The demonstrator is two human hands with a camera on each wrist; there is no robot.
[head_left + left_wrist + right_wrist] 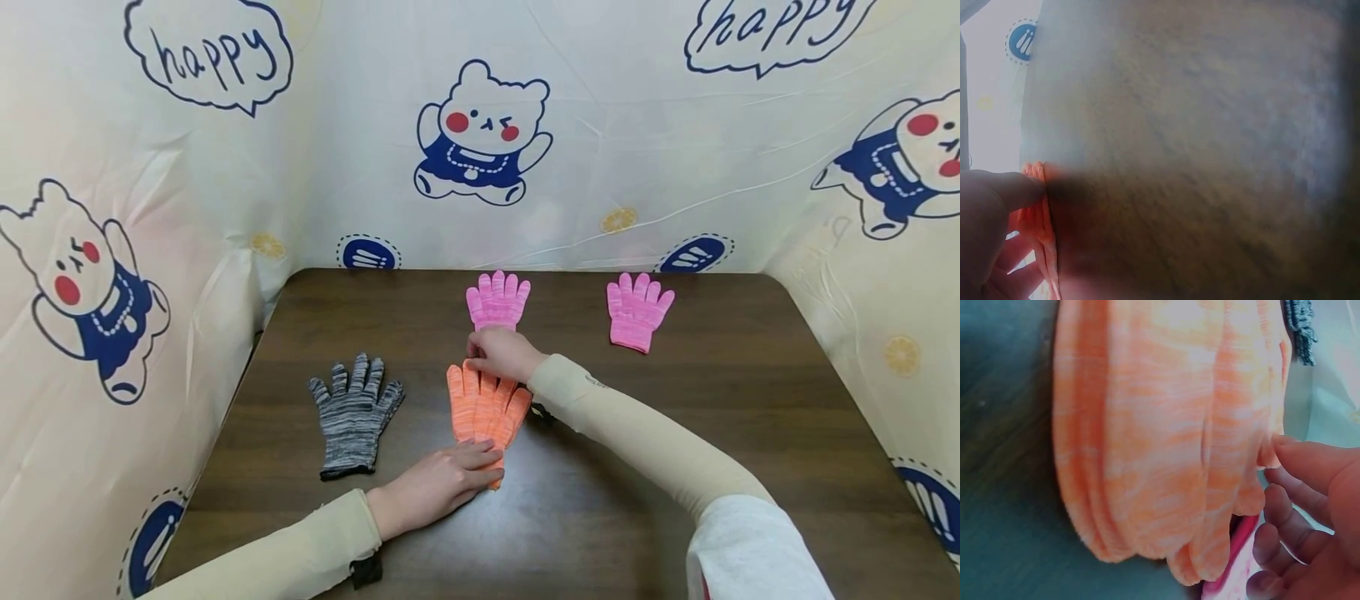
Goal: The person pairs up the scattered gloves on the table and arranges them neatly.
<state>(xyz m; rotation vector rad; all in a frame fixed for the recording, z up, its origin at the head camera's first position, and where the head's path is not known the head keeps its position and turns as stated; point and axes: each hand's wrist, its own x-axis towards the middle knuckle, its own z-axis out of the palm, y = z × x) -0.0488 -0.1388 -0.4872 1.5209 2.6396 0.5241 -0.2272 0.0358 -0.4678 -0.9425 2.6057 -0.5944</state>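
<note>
An orange knitted glove (487, 408) lies on the table with its fingers pointing away; in the right wrist view its edge looks layered. My left hand (438, 483) rests across the cuff, fingers fairly straight and thumb touching it. In the left wrist view the thumb (1019, 187) lies against the orange cuff (1038, 231); the fingertips there are partly hidden. At the far end, my right hand (506, 354) pinches one glove fingertip between thumb (1304, 459) and index finger. Just beyond that hand is a pink glove (498, 300), its cuff partly covered.
A grey-and-black glove (352, 421) lies flat to the left. Another pink glove (641, 312) is at the back right. The brown table (720, 417) meets a printed cloth (600, 167) at its back and sides.
</note>
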